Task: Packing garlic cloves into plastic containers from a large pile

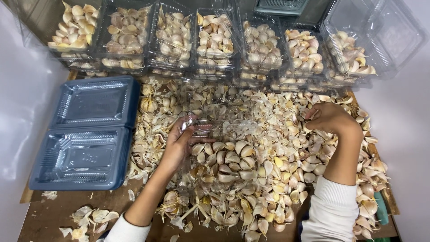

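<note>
clear tray: my left hand (181, 139) is gripping an open clear plastic tray (215, 130) mid-worktop, looks about empty
right hand (329, 117): closed, pinching in the garlic cloves (251, 166) near the right edge
done: filled clear trays (215, 38) lined along the back edge
left: big loose pile, plus stacked blue trays (89, 132) at the left edge

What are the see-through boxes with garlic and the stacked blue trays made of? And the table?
The see-through boxes look like thin clear plastic: glossy, and the garlic cloves show through the walls. The blue trays also seem to be thin moulded plastic, shiny with pressed ridges and glare. The table looks like brown wood or board, matt and flat; which one is hard to tell.
</note>
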